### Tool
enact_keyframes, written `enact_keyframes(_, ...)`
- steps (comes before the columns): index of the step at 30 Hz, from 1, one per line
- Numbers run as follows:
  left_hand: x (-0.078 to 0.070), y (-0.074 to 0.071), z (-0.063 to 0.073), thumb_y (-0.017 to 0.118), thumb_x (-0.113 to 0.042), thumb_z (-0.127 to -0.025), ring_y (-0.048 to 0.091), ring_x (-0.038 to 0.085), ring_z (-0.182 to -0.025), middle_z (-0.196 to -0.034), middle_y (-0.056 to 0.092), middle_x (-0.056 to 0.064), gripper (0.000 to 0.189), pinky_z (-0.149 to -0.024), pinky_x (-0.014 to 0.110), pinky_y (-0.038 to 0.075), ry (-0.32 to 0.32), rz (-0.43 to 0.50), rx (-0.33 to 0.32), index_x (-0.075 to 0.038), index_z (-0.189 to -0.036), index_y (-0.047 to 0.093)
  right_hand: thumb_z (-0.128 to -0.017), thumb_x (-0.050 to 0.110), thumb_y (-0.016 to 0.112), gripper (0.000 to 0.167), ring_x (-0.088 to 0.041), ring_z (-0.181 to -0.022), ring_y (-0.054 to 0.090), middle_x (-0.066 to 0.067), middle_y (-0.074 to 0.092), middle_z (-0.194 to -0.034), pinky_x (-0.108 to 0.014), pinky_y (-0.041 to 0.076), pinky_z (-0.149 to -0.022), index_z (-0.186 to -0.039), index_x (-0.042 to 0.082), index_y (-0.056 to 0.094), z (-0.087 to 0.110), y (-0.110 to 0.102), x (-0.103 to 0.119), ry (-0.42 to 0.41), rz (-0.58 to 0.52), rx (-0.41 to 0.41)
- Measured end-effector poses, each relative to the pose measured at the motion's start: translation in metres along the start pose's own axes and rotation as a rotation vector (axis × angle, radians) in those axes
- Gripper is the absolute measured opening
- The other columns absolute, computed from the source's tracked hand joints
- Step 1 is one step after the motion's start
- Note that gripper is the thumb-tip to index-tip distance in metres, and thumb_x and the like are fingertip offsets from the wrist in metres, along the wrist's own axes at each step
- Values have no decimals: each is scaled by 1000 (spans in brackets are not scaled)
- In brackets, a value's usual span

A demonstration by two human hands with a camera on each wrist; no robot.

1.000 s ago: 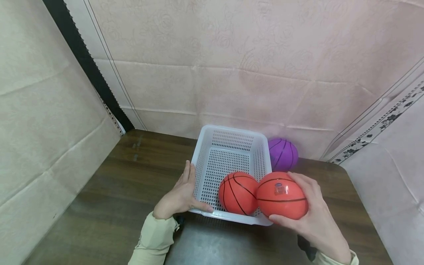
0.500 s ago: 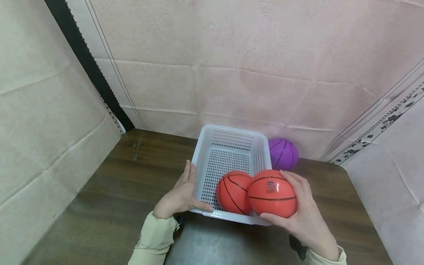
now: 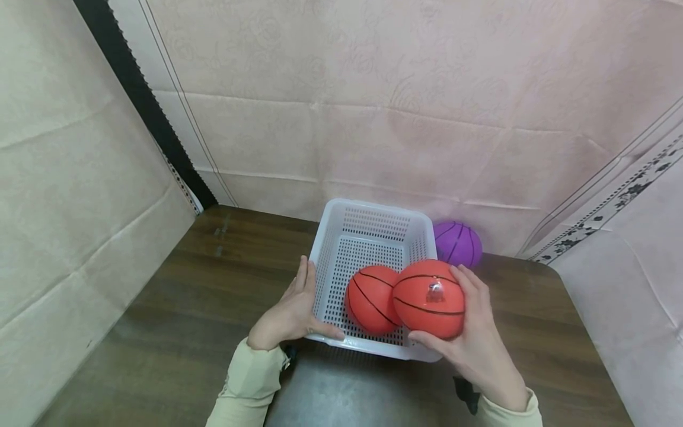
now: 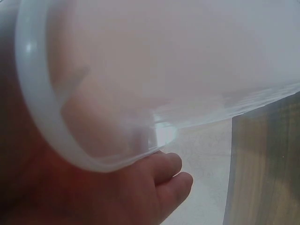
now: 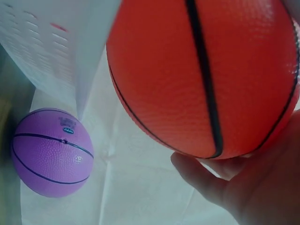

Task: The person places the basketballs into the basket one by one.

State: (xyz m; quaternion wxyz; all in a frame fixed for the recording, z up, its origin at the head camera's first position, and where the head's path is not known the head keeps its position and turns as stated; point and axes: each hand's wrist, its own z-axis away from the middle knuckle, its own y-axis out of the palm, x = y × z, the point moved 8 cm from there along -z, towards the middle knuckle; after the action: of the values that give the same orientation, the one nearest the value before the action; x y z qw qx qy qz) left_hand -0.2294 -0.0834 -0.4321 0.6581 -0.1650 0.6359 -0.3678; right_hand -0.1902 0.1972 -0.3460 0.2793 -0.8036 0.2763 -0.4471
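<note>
A white perforated plastic basket point(image 3: 377, 350) stands on the table. My left hand point(image 3: 288, 311) rests against its near left corner, fingers straight along the left side and thumb over the near rim. One orange-red toy basketball point(image 3: 369, 299) lies inside the basket. With my right hand point(image 3: 475, 332) I grip a second orange-red basketball point(image 3: 431, 296) over the basket's near right part, thumb at the front and fingers round its right side. This ball overlaps the first one in the head view; whether they touch I cannot tell. The left wrist view shows mostly the translucent basket wall point(image 4: 187, 51).
A purple basketball point(image 3: 458, 244) sits behind my right hand, beside the basket's far right side and close to the cloth backdrop point(image 3: 373, 142). Dark wooden tabletop point(image 3: 213, 302) extends to the left. A grey patch point(image 3: 336, 391) lies at the front.
My right hand has carried its basketball leftward and slightly away from me, further over the basket. The ball inside has shifted a little left and back. My left hand stays in place.
</note>
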Motion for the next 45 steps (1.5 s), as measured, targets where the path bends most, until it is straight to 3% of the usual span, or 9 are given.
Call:
enact_keyframes(4,0,0,0,89,-60,-50,-6,33,-147,-158,-27,6,154,-114,56,13,-6,-5,3,-5,-153,-13,-56,47,93,126,-34,-135,29,-13,20,-155,-64,40,-95,-155,20,19,-1,4,0,3,25,8)
enact_keyframes(11,1,1,0,90,-57,-50,-4,32,-147,-158,-27,5,154,-113,56,14,-20,-11,0,-7,-153,-12,-74,39,85,115,-35,-143,14,-6,5,-162,-76,27,-95,-157,28,6,2,12,1,27,33,100)
enact_keyframes(19,1,1,-1,92,-54,-51,-2,35,-147,-159,-26,5,152,-112,59,17,-27,-3,3,-7,-154,-10,-84,31,76,99,-36,-144,13,-6,9,-162,-73,18,-102,-158,24,11,3,15,0,-2,33,142)
enact_keyframes(29,2,1,-1,92,-52,-52,-3,35,-147,-159,-25,5,151,-112,59,17,-27,6,6,-7,-154,-9,-87,32,73,87,-37,-143,14,-7,16,-161,-74,16,-100,-155,14,23,3,31,2,-43,32,219)
enact_keyframes(33,2,0,-1,92,-52,-52,-3,35,-147,-159,-25,7,151,-113,58,16,-26,8,5,-6,-154,-9,-87,36,73,89,-37,-144,13,-6,15,-161,-73,15,-101,-156,17,20,3,37,4,-36,26,238)
enact_keyframes(40,2,-1,0,93,-51,-51,-2,36,-147,-159,-25,7,153,-112,59,16,-29,17,1,-6,-154,-11,-87,41,71,85,-38,-143,16,-6,27,-158,-72,18,-100,-155,17,26,2,44,3,-45,54,253)
enact_keyframes(45,1,-1,0,93,-51,-52,-3,35,-147,-158,-26,7,153,-113,59,14,-15,21,1,-6,-153,-12,-87,43,70,85,-37,-144,15,-4,25,-159,-71,19,-99,-155,17,26,2,47,2,-51,61,252)
